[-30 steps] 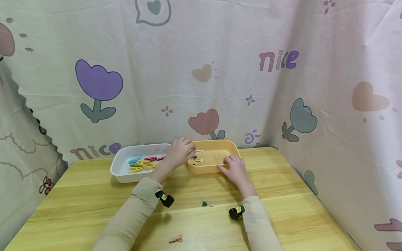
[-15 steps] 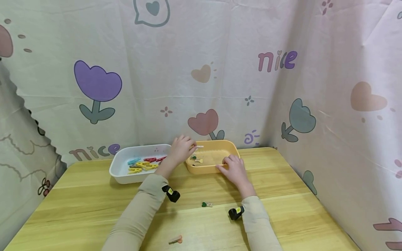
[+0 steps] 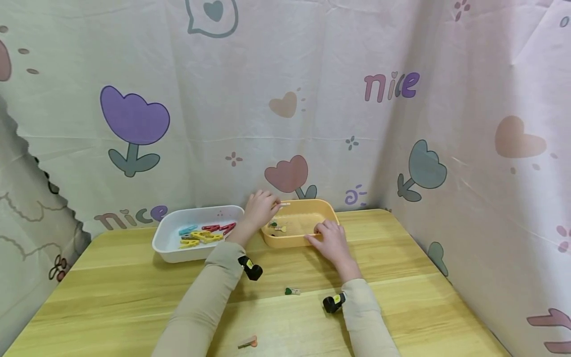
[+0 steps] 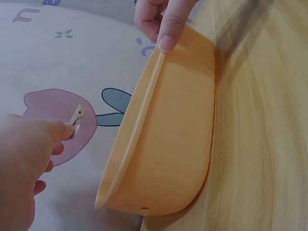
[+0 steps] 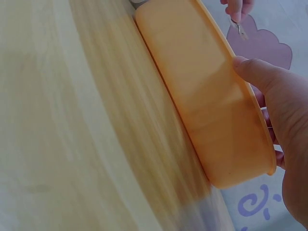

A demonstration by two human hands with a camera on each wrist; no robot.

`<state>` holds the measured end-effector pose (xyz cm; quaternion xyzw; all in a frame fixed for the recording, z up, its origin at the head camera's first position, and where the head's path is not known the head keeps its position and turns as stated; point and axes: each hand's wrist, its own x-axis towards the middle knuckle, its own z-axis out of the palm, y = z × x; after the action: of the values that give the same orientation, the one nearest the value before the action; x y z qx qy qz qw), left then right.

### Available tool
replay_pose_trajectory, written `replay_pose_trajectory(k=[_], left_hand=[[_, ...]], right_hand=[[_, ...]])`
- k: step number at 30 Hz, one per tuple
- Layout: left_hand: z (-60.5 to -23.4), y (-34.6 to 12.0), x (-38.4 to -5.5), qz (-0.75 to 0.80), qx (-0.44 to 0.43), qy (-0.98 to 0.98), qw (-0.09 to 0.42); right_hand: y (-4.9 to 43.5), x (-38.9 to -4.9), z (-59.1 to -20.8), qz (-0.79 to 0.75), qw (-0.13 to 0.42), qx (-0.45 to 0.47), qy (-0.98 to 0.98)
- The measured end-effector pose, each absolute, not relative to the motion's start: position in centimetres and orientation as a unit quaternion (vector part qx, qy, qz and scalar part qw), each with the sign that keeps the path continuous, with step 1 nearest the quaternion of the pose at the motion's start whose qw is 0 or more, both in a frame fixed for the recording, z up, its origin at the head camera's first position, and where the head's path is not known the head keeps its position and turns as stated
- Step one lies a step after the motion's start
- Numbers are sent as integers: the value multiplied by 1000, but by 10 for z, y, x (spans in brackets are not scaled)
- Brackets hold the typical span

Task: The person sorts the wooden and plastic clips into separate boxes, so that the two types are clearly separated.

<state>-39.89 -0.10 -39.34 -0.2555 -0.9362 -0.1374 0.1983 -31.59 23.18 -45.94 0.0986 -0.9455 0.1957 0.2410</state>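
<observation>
Between thumb and fingers of my left hand (image 3: 260, 212) a small wooden clothespin (image 4: 77, 115) is pinched, held above the left side of the orange-yellow tray (image 3: 285, 242). The fingertips and the clothespin are apart from the tray's rim. My right hand (image 3: 332, 243) grips that tray's near rim, thumb outside and fingers over the inner side. Inside the tray, toward its left end, lie a few small clothespins (image 3: 280, 228), one with a yellow ornament and one with a green one; my left hand may hide others.
A white tray (image 3: 174, 254) with several yellow, red and blue plastic clothespins (image 3: 205, 236) stands left of the orange-yellow one. On the wooden table (image 3: 111, 297) lie a clothespin with a green heart (image 3: 292, 291) and one with an orange heart (image 3: 248, 342). A printed curtain (image 3: 214, 124) hangs behind.
My left hand has risen slightly and shifted a little right with the clothespin over the tray. The right hand keeps its grip on the rim. The head view has shifted slightly.
</observation>
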Motion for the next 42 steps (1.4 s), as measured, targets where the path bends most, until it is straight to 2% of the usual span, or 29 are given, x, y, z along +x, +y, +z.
replay_pose_trajectory(k=[6, 25, 42], left_hand=[[-396, 3, -404, -149, -245, -936, 206], [-416, 18, -414, -204, -169, -948, 179], [-424, 24, -414, -210, -152, -951, 167]], right_hand=[[231, -315, -459, 196, 249, 103, -943], [231, -315, -459, 194, 251, 103, -943], [231, -316, -459, 194, 244, 100, -945]])
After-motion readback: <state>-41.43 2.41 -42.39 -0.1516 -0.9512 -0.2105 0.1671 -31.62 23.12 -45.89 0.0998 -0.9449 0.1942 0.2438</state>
